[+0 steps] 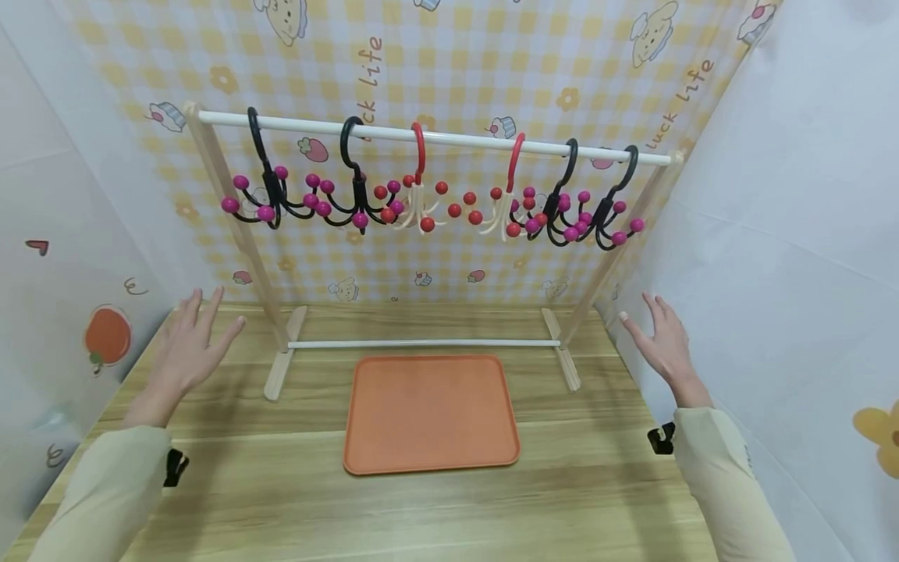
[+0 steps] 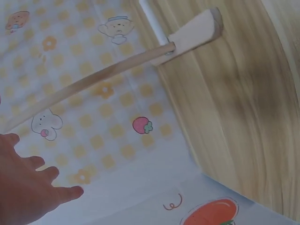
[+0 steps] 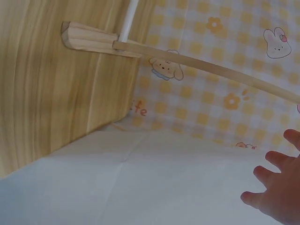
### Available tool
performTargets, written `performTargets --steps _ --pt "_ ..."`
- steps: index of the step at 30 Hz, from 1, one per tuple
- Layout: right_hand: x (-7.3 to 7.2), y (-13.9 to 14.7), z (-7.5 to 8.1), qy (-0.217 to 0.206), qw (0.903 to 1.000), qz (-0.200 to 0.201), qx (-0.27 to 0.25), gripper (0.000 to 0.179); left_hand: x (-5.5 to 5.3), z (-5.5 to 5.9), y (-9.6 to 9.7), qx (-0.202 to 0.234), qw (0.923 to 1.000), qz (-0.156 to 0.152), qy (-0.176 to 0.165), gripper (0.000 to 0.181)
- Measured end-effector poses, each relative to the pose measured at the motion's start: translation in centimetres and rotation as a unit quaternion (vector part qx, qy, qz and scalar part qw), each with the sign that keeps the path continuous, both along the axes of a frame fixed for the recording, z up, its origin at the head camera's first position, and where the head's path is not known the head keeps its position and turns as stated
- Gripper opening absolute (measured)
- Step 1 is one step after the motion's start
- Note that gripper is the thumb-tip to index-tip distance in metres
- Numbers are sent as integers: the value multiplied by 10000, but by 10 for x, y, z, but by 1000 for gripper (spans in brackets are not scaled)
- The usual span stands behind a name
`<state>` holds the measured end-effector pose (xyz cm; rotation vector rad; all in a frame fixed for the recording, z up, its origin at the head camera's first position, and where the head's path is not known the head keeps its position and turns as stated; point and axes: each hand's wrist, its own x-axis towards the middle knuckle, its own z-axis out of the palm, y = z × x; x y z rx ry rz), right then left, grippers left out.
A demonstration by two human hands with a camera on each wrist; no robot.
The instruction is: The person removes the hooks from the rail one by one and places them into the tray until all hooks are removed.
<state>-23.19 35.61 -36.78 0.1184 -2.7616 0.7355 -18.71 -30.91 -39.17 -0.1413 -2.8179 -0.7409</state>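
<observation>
My left hand [image 1: 188, 343] is held out to the left of a wooden rack, its fingers spread and nothing in it. On the other side, my right hand [image 1: 663, 339] is likewise spread and holds nothing. From the rack's white top rail [image 1: 463, 139] hang several hooked hangers with ball-tipped prongs. A black one with magenta balls [image 1: 270, 187] hangs at the far left, and another black hanger [image 1: 607, 207] at the far right. Two hangers in the middle have red hooks, cream prongs and red balls, among them this red-hooked hanger [image 1: 419, 195].
An orange tray [image 1: 431, 414] lies on the wooden table [image 1: 435, 515] in front of the rack's lower white bar [image 1: 421, 343]. The rack's wooden feet [image 1: 279, 375] stand on the tabletop. A checked cloth [image 1: 449, 70] hangs behind, with pale sheets along both sides.
</observation>
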Motion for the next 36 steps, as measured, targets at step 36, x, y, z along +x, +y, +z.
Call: performTargets --steps 36 --pt "-97 77 15 230 8737 -540 -4830 50 -11 129 46 3214 9449 131 606 47"
